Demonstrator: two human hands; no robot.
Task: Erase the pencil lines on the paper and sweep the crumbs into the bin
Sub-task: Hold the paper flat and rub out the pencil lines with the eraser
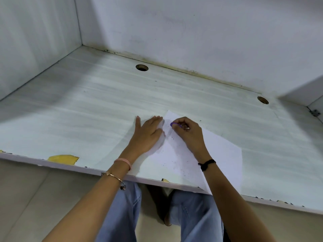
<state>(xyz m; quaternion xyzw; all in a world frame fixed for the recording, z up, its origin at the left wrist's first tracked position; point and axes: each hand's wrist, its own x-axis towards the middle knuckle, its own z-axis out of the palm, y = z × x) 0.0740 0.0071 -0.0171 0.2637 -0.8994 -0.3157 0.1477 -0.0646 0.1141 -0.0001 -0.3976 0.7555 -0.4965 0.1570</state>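
A white sheet of paper (222,154) lies on the pale desk (87,110), its near corner hanging over the front edge. My right hand (187,131) pinches a small purple eraser (173,124) and holds its tip against the paper near the far left corner. My left hand (148,131) lies flat with straight fingers, pressing down the paper's left edge. Dark eraser crumbs (176,165) are scattered over the near left part of the sheet. No bin is in view.
Two round cable holes (142,67) (262,100) sit near the desk's back edge. White walls enclose the desk at the back and left, and a panel with a hinge (314,112) at the right. The front edge is chipped, showing yellow patches (63,159).
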